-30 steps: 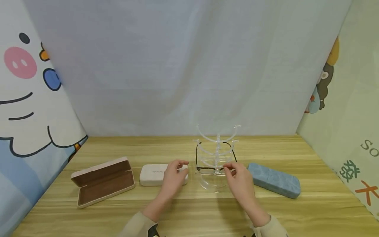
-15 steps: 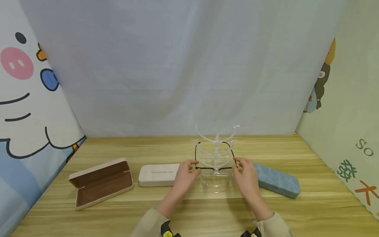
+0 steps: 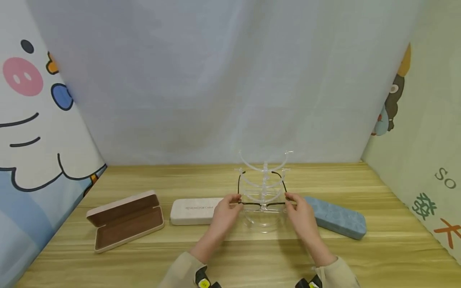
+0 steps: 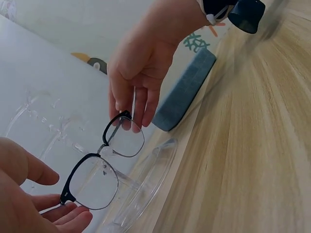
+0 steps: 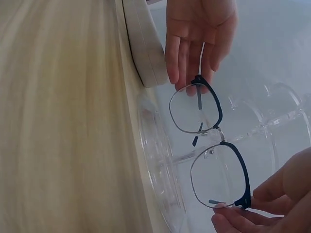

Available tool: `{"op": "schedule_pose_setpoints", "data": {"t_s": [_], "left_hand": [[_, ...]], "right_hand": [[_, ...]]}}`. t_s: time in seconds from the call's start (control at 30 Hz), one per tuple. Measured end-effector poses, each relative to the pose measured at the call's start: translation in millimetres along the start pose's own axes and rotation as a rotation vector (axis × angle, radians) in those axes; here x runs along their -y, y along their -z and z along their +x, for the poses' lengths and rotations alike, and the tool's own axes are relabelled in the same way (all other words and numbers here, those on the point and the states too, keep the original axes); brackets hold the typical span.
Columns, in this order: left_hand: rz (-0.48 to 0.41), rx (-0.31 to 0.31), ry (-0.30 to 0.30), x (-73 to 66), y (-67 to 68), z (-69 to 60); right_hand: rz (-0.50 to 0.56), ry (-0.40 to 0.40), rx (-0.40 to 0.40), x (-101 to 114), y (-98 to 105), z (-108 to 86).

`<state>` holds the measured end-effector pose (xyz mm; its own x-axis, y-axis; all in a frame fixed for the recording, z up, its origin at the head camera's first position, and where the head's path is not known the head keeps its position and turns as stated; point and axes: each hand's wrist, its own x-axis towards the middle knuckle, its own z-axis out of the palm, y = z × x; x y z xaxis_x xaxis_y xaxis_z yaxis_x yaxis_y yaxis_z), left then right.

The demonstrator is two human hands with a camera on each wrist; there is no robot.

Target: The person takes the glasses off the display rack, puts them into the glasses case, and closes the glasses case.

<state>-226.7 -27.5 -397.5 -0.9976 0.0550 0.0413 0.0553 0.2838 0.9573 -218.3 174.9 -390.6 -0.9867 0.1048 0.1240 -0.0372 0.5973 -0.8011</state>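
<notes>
Glasses with a black upper rim [image 3: 248, 204] [image 4: 72, 180] [image 5: 237, 154] sit across a clear tiered stand [image 3: 265, 185] [image 4: 153, 179] [image 5: 163, 165], their temples pointing back. At the left hinge, my left hand [image 3: 225, 213] [image 4: 22, 199] [image 5: 199, 34] touches the frame with relaxed fingers, its thumb apart. My right hand [image 3: 301, 214] [image 4: 143, 63] [image 5: 286, 199] pinches the opposite hinge between thumb and fingers. Both lenses show between the hands.
An open case with brown lining [image 3: 129, 226] lies at the far left. Beside my left hand is a closed white case [image 3: 194, 212] [image 5: 145, 46]; a blue case [image 3: 340, 218] [image 4: 187, 90] lies right of my right hand. A pale curtain [image 3: 230, 80] hangs behind.
My left hand has moved right from over the white case to the left side of the glasses. My right hand has shifted right, from the right lens to the outer hinge.
</notes>
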Motion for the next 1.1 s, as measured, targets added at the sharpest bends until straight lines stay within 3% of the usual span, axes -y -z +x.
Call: {"op": "schedule_pose_setpoints", "data": {"t_s": [0.17,0.43,0.73,1.1], "left_hand": [[-0.016,0.0,0.005,-0.2,2.3,0.7],[-0.186,0.032,0.0,-5.1,9.5,1.7],[-0.169,0.059,-0.003,-18.0,17.5,-2.5],[-0.143,0.068,-0.075,-32.0,32.9,-6.2]], "right_hand": [[-0.012,-0.014,0.028,5,7,0.8],[0.003,0.002,0.12,13,22,-1.1],[-0.029,0.017,0.156,29,43,-11.2],[-0.083,0.054,0.145,45,60,-21.8]]}}
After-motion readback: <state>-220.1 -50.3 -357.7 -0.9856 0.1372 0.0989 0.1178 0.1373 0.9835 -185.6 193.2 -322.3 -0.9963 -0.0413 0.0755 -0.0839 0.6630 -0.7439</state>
